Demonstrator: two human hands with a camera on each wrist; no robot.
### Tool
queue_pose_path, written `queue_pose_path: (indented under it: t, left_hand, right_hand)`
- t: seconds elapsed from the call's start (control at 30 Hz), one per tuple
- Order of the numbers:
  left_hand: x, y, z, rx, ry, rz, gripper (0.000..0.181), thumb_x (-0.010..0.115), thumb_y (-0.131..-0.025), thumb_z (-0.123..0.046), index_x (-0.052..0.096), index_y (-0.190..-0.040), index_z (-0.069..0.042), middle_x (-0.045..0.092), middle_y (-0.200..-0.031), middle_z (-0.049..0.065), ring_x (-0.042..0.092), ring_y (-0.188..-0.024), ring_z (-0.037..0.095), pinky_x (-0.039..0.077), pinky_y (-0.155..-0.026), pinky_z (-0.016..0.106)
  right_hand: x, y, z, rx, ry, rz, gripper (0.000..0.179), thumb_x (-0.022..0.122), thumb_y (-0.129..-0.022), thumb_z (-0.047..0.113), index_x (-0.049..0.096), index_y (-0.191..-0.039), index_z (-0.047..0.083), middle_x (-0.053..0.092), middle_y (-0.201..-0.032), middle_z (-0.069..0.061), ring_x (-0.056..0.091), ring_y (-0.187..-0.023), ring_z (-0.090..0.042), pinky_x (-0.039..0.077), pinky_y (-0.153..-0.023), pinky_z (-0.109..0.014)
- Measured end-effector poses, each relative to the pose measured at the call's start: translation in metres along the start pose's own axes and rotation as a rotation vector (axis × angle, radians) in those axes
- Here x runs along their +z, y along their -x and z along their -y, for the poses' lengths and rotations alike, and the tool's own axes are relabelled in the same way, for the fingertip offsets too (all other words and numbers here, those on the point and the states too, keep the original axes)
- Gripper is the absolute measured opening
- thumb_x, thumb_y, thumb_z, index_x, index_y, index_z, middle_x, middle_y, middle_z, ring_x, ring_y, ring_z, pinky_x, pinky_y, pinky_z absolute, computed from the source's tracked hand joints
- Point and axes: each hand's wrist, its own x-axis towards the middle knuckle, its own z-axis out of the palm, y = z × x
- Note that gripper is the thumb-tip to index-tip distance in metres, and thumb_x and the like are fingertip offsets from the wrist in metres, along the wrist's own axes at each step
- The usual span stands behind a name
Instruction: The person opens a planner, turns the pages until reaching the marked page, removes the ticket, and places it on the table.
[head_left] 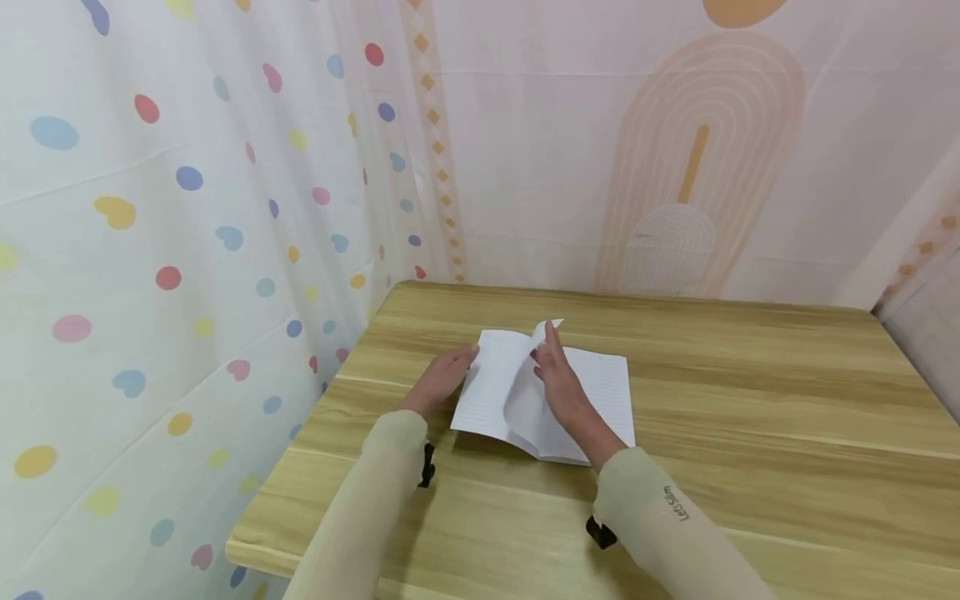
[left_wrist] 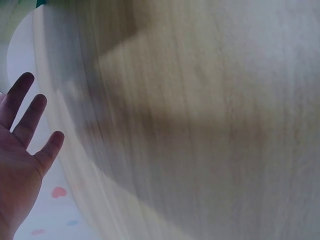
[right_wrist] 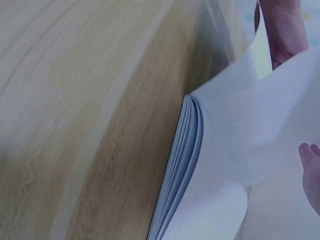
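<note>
An open notebook (head_left: 491,379) with white lined pages lies on the wooden table, one page (head_left: 525,400) standing up and curved near its middle. My right hand (head_left: 561,383) is at this raised page, fingers straight, touching it near its upper end. Part of that hand shows at the right edge of the right wrist view, beside the white pages (right_wrist: 215,200). At the notebook's left edge is my left hand (head_left: 442,377), its fingertips at the border of the page. In the left wrist view its fingers (left_wrist: 31,120) are spread and straight; the thumb is hidden there.
The wooden table (head_left: 750,400) extends to the right and in front of the notebook. Behind it hangs a pale curtain (head_left: 540,167) with arch patterns, and a dotted curtain (head_left: 225,333) hangs along the left side.
</note>
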Motion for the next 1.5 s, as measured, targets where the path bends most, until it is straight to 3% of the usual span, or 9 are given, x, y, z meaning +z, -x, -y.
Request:
queue_pose_path:
  t: [0.13, 0.23, 0.37, 0.5, 0.63, 0.8, 1.03, 1.33, 1.5]
  left_hand:
    - [0.0, -0.001, -0.002, -0.034, 0.025, -0.001, 0.091, 0.029, -0.092, -0.079, 0.047, -0.149, -0.01, 0.047, -0.149, 0.012, 0.037, -0.141, 0.034, 0.027, -0.114, 0.053]
    - [0.001, -0.001, -0.003, -0.042, 0.033, -0.008, 0.091, 0.03, -0.091, -0.08, 0.049, -0.148, -0.011, 0.048, -0.148, 0.012, 0.038, -0.14, 0.034, 0.028, -0.113, 0.054]
    - [0.001, -0.004, -0.002, 0.023, -0.045, -0.015, 0.074, 0.046, -0.097, -0.064, 0.049, -0.148, -0.01, 0.051, -0.145, 0.015, 0.045, -0.135, 0.033, 0.036, -0.109, 0.051]
    - [0.001, -0.006, -0.001, 0.106, -0.136, 0.001, 0.06, 0.059, -0.1, -0.038, 0.045, -0.15, -0.007, 0.052, -0.143, 0.019, 0.05, -0.131, 0.032, 0.042, -0.105, 0.047]
    - [-0.001, -0.004, 0.0, 0.114, -0.108, 0.023, 0.056, 0.058, -0.102, -0.025, 0.041, -0.152, -0.007, 0.046, -0.149, 0.017, 0.045, -0.135, 0.032, 0.039, -0.108, 0.046]
    - [-0.002, 0.001, 0.002, 0.116, -0.06, 0.034, 0.054, 0.055, -0.103, -0.021, 0.04, -0.152, -0.007, 0.041, -0.153, 0.015, 0.042, -0.138, 0.033, 0.036, -0.11, 0.047]
    - [-0.002, 0.002, 0.002, 0.117, -0.063, 0.029, 0.053, 0.054, -0.104, -0.02, 0.039, -0.153, -0.009, 0.041, -0.153, 0.016, 0.041, -0.137, 0.033, 0.036, -0.11, 0.048]
    - [-0.002, -0.001, 0.004, 0.111, -0.068, 0.027, 0.053, 0.053, -0.104, -0.019, 0.037, -0.154, -0.011, 0.042, -0.152, 0.016, 0.042, -0.137, 0.033, 0.036, -0.11, 0.047]
    - [-0.001, -0.001, 0.003, 0.096, -0.048, 0.024, 0.055, 0.054, -0.104, -0.019, 0.036, -0.155, -0.012, 0.041, -0.152, 0.017, 0.042, -0.137, 0.032, 0.037, -0.11, 0.047]
  right_hand:
    - [0.008, 0.0, -0.001, 0.02, 0.038, 0.038, 0.065, 0.019, -0.107, 0.053, 0.003, -0.162, 0.022, 0.004, -0.166, -0.007, 0.031, -0.145, -0.031, 0.024, -0.117, -0.047]
    - [0.011, 0.001, -0.004, 0.055, 0.097, 0.075, 0.065, 0.018, -0.106, 0.056, 0.01, -0.162, 0.024, 0.019, -0.164, -0.009, 0.034, -0.143, -0.029, 0.02, -0.118, -0.049]
    - [0.012, 0.004, -0.007, 0.088, 0.16, 0.112, 0.063, 0.018, -0.106, 0.055, 0.015, -0.161, 0.025, 0.037, -0.156, -0.014, 0.036, -0.143, -0.028, 0.018, -0.118, -0.051]
    - [0.006, 0.005, -0.011, 0.081, 0.228, 0.091, 0.058, 0.025, -0.108, 0.046, 0.022, -0.16, 0.022, 0.034, -0.158, -0.011, 0.029, -0.146, -0.029, 0.017, -0.118, -0.052]
    - [-0.013, 0.003, -0.02, 0.055, 0.321, 0.052, 0.055, 0.035, -0.108, 0.035, 0.027, -0.158, 0.013, 0.029, -0.16, -0.015, 0.026, -0.146, -0.035, 0.019, -0.117, -0.053]
    - [-0.049, 0.003, -0.035, 0.06, 0.496, 0.043, 0.06, 0.044, -0.106, 0.031, 0.027, -0.156, 0.002, 0.022, -0.16, -0.023, 0.02, -0.146, -0.041, 0.017, -0.117, -0.054]
    - [-0.092, 0.006, -0.052, 0.147, 0.678, 0.051, 0.068, 0.049, -0.104, 0.037, 0.027, -0.154, -0.003, 0.012, -0.158, -0.033, 0.011, -0.145, -0.05, 0.013, -0.115, -0.062]
    - [-0.12, 0.01, -0.064, 0.179, 0.902, 0.046, 0.069, 0.052, -0.102, 0.04, 0.035, -0.15, -0.006, 0.02, -0.15, -0.042, 0.018, -0.139, -0.057, 0.018, -0.111, -0.067]
    - [-0.127, 0.01, -0.064, 0.166, 0.946, 0.047, 0.068, 0.053, -0.101, 0.042, 0.038, -0.149, -0.004, 0.022, -0.148, -0.043, 0.018, -0.138, -0.058, 0.019, -0.108, -0.07]
